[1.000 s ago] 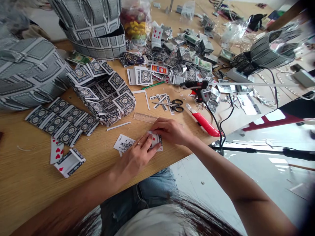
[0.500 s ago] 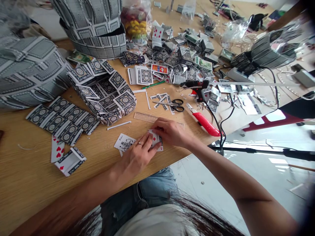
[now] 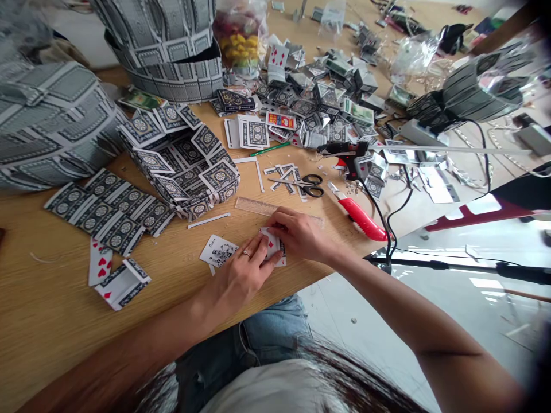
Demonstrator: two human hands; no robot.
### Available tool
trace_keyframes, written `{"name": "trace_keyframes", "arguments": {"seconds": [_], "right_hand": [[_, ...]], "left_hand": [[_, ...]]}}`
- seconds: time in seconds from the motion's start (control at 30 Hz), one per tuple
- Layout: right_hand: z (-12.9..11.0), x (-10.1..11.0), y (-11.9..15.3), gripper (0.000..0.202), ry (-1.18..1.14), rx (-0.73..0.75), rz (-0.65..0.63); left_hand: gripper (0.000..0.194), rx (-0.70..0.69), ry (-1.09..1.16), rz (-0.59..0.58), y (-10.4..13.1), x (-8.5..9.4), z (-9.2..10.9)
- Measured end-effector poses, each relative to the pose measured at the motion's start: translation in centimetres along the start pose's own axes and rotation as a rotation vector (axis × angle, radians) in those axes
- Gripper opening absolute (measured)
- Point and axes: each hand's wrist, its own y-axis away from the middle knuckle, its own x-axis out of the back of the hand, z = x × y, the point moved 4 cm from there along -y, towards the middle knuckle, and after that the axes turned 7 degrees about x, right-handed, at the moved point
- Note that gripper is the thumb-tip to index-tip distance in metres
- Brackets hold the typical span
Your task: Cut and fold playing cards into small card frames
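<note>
A playing card with a red diamond [image 3: 271, 245] lies near the table's front edge, its right side folded up against a strip of dark card back. My left hand [image 3: 246, 264], with a ring on one finger, holds it down from the left, thumb along its lower edge. From the right, my right hand [image 3: 297, 232] grips its upper right edge with bent fingers. The fingers hide much of the card. Just left of my left hand lies a joker card [image 3: 218, 251], partly under the fingers. A clear ruler [image 3: 253, 206] lies behind my right hand.
A red box cutter [image 3: 364, 219], scissors [image 3: 307, 184] and a glue gun [image 3: 348, 158] with cables lie to the right. A woven card basket [image 3: 185, 163] and joined card panels [image 3: 107, 209] stand left. Piled folded cards [image 3: 318, 97] cover the back.
Both hands stay on the folded card with hardly any movement. The whole view has shifted very slightly.
</note>
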Motion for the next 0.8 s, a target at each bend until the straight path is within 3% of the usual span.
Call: {"name": "trace_keyframes", "arguments": {"seconds": [0.33,0.6,0.8], "right_hand": [[0.2,0.1,-0.8,0.006,-0.037,-0.104,-0.115],[-0.9,-0.4,-0.2,0.010,0.006,-0.045,0.015],[-1.2,-0.8,0.7,0.019,0.112,0.106,0.074]], "left_hand": [[0.044,-0.019,0.006,-0.049,-0.4,0.7,-0.1],[0.044,-0.032,0.030,-0.022,-0.6,1.1,-0.2],[0.041,0.034,0.054,-0.036,-0.2,0.2,0.1]]}}
